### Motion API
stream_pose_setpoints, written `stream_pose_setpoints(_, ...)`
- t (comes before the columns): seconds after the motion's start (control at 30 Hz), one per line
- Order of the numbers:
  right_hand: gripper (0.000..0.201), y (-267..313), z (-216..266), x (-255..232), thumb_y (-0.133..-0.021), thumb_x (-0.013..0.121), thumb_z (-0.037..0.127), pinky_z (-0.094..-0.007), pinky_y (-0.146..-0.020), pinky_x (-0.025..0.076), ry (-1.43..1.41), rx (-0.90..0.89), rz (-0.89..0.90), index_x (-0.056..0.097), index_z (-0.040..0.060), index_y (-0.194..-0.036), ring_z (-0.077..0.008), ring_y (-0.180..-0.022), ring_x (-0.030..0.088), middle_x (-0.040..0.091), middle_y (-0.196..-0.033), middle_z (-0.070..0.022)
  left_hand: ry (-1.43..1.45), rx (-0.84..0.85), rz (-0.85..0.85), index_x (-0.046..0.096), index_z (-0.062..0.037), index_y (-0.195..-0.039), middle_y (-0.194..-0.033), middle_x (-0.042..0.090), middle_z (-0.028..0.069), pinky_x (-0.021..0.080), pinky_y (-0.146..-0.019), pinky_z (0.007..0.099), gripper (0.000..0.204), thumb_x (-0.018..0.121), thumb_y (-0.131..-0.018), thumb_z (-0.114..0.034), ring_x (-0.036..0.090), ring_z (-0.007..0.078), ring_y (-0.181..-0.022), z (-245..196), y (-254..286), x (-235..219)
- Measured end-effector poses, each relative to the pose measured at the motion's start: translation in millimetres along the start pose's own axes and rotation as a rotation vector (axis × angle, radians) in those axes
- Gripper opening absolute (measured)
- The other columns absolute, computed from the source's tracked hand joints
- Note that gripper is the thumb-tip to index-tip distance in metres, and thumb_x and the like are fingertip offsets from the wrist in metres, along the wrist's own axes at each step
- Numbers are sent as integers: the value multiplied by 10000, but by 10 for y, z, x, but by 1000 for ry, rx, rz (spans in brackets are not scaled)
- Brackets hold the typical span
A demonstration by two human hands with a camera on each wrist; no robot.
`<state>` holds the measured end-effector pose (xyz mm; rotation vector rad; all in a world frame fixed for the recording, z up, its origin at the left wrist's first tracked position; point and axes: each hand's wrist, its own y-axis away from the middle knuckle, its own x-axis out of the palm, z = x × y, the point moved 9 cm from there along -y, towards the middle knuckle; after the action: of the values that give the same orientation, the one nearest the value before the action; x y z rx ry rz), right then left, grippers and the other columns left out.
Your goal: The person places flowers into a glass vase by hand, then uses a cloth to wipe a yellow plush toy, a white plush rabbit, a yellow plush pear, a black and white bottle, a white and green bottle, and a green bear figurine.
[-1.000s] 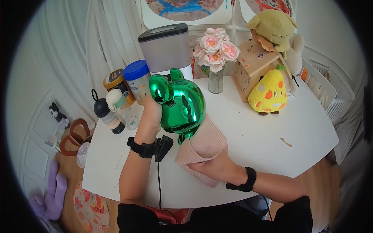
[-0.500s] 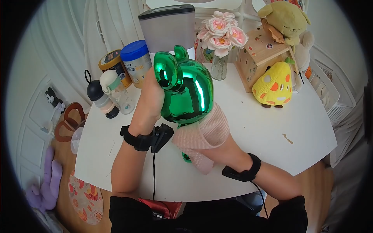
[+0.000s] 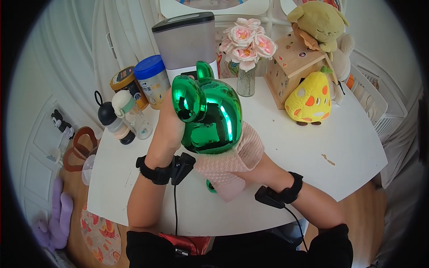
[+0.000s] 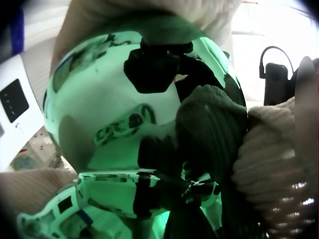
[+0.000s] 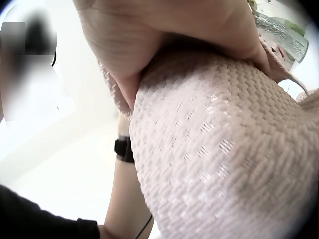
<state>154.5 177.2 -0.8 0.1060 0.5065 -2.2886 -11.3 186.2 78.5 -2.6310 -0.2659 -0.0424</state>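
Observation:
A shiny green bear figurine (image 3: 212, 118) is held over the white table, its big round head and ears toward the top of the head view. My left hand (image 3: 170, 127) grips it from the left side of the head, the fingers mostly hidden behind it. Bunched in my right hand (image 5: 169, 30) is a pink textured cloth (image 3: 223, 178), which lies against the figurine just below its head and covers most of its body. A small green part shows below the cloth. In the left wrist view the glossy head (image 4: 114, 99) mirrors the surroundings, with the cloth (image 4: 274, 164) close beside it.
Bottles (image 3: 114, 123) and a blue-lidded tub (image 3: 154, 80) stand at the back left, beside a grey-and-white container (image 3: 185, 44). A vase of pink roses (image 3: 246, 82), a wooden house box (image 3: 286, 67) and a yellow pear plush (image 3: 310, 100) stand farther right.
The cloth has shifted up from the figurine's lower part to just under its head, my right hand moving with it. My left hand keeps its hold. The head view has shifted slightly.

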Motion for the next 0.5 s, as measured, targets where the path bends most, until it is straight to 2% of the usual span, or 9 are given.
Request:
stream_pose_setpoints(0.07, 776, 7, -4, -43, -818, 835, 365, -379, -1145, 379, 44, -108, -111, 479, 86, -1448, -281, -1346, 504, 528, -1435, -119, 44, -67, 0, 575, -46, -1315, -1164, 636, 34, 510, -914, 284, 334, 502, -1052, -238, 609, 110, -1045, 1, 9, -19)
stream_pose_setpoints(0.1, 776, 21, 29, -14, -818, 835, 365, -379, -1145, 379, 42, -106, -104, 479, 86, -1448, -281, -1346, 504, 528, -1435, -119, 120, -95, 8, 578, -54, -1315, -1183, 632, 32, 504, -933, 286, 323, 530, -1044, -222, 606, 108, -1053, 52, 6, -39)
stream_pose_setpoints(0.17, 746, 81, 127, 15, -796, 880, 199, -398, -1149, 365, 93, -81, -122, 496, 85, -1426, -217, -1328, 498, 566, -1388, -80, 109, -92, 59, 580, -54, -1311, -1193, 626, 35, 499, -939, 283, 322, 551, -1029, -206, 601, 108, -1062, 135, -32, -69)
stream_pose_setpoints(0.23, 762, 150, 121, 64, -794, 882, 205, -396, -1144, 371, 101, -124, -52, 487, 87, -1435, -220, -1328, 501, 563, -1391, -82, 103, -84, 116, 582, -53, -1307, -1204, 621, 37, 493, -945, 281, 323, 572, -1015, -190, 595, 107, -1071, 108, -19, 44)
stream_pose_setpoints(0.3, 780, 271, 98, 142, -792, 886, 214, -392, -1135, 388, 8, -115, 36, 479, 87, -1444, -222, -1320, 515, 558, -1396, -86, 70, 144, 131, 633, -61, -1169, -1080, 665, 13, 520, -850, 252, 364, 561, -1040, -393, 628, 70, -962, -168, 52, 222)
stream_pose_setpoints(0.33, 780, 335, 94, 156, -792, 886, 214, -392, -1135, 388, 13, -115, 39, 479, 87, -1444, -222, -1320, 515, 558, -1396, -86, 74, 147, 128, 633, -61, -1169, -1080, 665, 13, 520, -850, 252, 364, 561, -1040, -393, 628, 70, -962, -242, 53, 228)
stream_pose_setpoints(0.4, 737, 445, 55, 181, -797, 884, 215, -396, -1136, 391, -99, -79, 34, 511, 81, -1419, -212, -1315, 518, 554, -1405, -88, -53, 41, 404, 554, -7, -1141, -1120, 592, 65, 458, -909, 278, 376, 694, -894, -254, 559, 129, -1021, -255, 91, 468)
stream_pose_setpoints(0.47, 722, 522, 99, 175, -789, 891, 209, -387, -1106, 429, -56, -113, -10, 533, 78, -1402, -201, -1267, 560, 588, -1371, -83, 6, 149, 485, 535, 6, -1040, -1014, 578, 50, 440, -849, 261, 372, 642, -910, -325, 546, 134, -929, -352, 152, 614)
stream_pose_setpoints(0.5, 800, 544, 25, 204, -772, 897, 240, -402, -1132, 390, -130, -30, 35, 482, 77, -1437, -236, -1323, 494, 504, -1430, -95, 67, -43, 492, 549, 10, -1053, -994, 586, 43, 444, -840, 256, 377, 625, -923, -335, 550, 120, -920, -363, 199, 676)
